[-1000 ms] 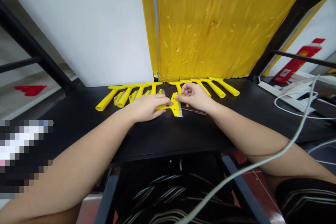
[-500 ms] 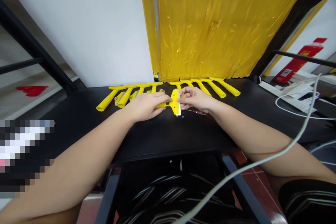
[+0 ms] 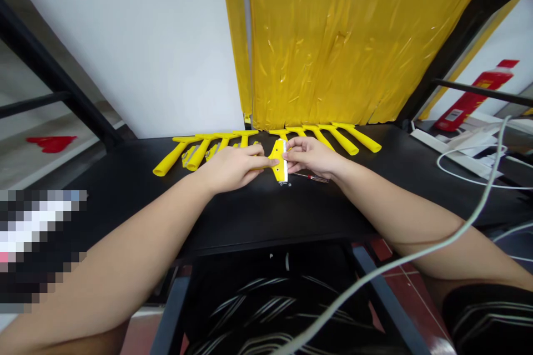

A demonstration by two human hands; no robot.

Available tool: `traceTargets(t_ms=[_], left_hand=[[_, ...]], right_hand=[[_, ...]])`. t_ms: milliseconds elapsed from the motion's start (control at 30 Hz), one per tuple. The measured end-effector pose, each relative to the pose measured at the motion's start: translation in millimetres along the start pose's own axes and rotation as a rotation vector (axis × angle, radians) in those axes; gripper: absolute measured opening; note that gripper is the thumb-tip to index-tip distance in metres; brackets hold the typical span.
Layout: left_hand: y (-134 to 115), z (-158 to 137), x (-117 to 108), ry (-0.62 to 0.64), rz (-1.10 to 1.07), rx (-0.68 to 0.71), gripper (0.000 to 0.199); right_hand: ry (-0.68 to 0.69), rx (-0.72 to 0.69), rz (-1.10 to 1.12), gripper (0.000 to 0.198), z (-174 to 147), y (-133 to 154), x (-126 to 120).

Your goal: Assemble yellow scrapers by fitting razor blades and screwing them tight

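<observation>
Since half a second ago, one fingertip of the left hand point(image 3: 229, 169) has moved forward onto the yellow head of the scraper point(image 3: 280, 148), while the right hand point(image 3: 313, 156) has stayed almost in its place. Both forearms come from the lower corners and meet near the middle of the black table point(image 3: 283, 216). Left hand has its back turned up and its fingers closed around the scraper's handle. Right hand is bent inward, thumb and curled fingers touching the metal strip point(image 3: 285, 171); whether they pinch it firmly, I cannot tell. The scraper is between both hands, strip toward the right one. Beside that hand lies a thin screwdriver point(image 3: 316, 178); behind, yellow handles point(image 3: 363, 140) stand in a row.
</observation>
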State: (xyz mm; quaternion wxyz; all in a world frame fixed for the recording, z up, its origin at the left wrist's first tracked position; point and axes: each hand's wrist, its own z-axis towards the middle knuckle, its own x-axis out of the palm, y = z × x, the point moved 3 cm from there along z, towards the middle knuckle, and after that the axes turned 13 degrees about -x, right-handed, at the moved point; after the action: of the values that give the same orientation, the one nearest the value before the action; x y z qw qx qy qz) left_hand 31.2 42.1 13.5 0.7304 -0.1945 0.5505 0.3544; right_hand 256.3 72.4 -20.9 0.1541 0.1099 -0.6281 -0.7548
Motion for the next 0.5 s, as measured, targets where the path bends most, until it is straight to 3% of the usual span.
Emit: traceTargets(t_ms=[267, 500], left_hand=[[1.5, 0.2, -1.1, -0.076, 0.041, 0.025, 0.04], [1.5, 0.1, -1.4, -0.076, 0.064, 0.039, 0.04]], right_hand=[[-0.044, -0.047, 0.004, 0.022, 0.4, 1.8, -0.7], [0.019, -0.043, 0.009, 0.029, 0.2, 0.0, -0.1]])
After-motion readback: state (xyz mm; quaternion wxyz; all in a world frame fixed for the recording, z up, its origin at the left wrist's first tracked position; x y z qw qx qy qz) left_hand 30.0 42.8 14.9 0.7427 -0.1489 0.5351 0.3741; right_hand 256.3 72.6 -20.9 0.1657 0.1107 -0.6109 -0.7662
